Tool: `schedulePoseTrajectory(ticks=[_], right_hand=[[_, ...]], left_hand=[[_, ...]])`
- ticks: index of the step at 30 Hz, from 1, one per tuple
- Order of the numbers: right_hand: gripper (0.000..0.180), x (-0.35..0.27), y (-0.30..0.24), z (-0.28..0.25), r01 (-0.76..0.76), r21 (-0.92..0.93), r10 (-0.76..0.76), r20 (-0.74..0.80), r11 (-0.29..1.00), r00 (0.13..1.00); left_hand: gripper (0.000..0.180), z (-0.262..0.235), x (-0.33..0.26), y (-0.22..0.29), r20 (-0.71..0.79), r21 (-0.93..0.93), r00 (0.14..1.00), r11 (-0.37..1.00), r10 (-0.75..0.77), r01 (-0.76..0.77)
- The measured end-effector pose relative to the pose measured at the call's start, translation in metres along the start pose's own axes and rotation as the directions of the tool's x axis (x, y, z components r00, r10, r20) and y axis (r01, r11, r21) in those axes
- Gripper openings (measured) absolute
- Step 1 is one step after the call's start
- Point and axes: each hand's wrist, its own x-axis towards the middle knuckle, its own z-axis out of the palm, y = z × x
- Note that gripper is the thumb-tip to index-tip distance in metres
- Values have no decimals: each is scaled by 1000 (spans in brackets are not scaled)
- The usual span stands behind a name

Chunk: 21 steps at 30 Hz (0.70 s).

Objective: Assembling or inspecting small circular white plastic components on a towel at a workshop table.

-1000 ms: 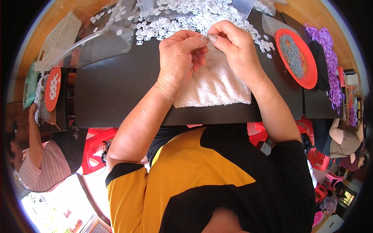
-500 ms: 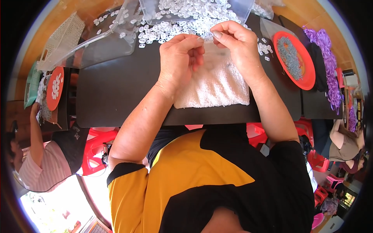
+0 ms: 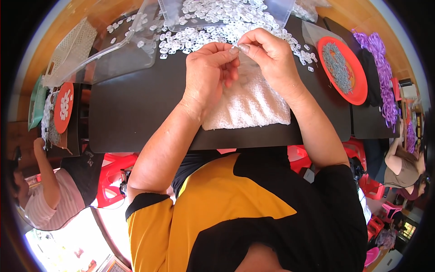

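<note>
My left hand [image 3: 209,70] and my right hand [image 3: 273,61] meet at their fingertips above a white towel [image 3: 247,106]. Each pinches thumb against forefinger. A whitish speck shows between the tips, too small to identify. Just beyond the hands, many small white oval pieces with holes [image 3: 197,38] lie loose on the dark table [image 3: 136,113]. More of them fill a clear plastic bin [image 3: 170,20] behind. To the right, an orange-red plate [image 3: 361,88] carries a heap of thin grey metal pieces [image 3: 336,68].
A clear plastic lid or tray [image 3: 124,68] and a white perforated basket [image 3: 74,50] stand at the left. Purple ribbon [image 3: 385,77] hangs at the far right. Another person [image 3: 54,195] sits at the left, near an orange plate [image 3: 63,115] of white pieces. Red stools [image 3: 113,174] stand below.
My right hand has shifted left and slightly down, so its fingertips now meet my left hand's. The left hand has barely moved. At left, the other person's arm has lowered.
</note>
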Motion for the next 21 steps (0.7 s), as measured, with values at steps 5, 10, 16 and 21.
schedulePoseTrajectory(ticks=[5, 10, 16, 21], right_hand=[[11, -3, 0, 6, -152, 84, 149, 34, 985, 988], [10, -3, 0, 6, -147, 96, 149, -17, 984, 989], [13, 3, -4, -8, -243, 256, 262, -44, 936, 964], [19, 6, -12, -13, -287, 377, 298, 31, 881, 954]], left_hand=[[9, -1, -1, -5, -28, 66, 999, 997, 36, -34], [13, -2, 1, -3, -24, 66, 999, 997, 31, -30], [14, -3, 1, -1, -32, -12, 999, 999, 35, -36], [14, -2, 0, 1, -38, -28, 999, 999, 34, -35]])
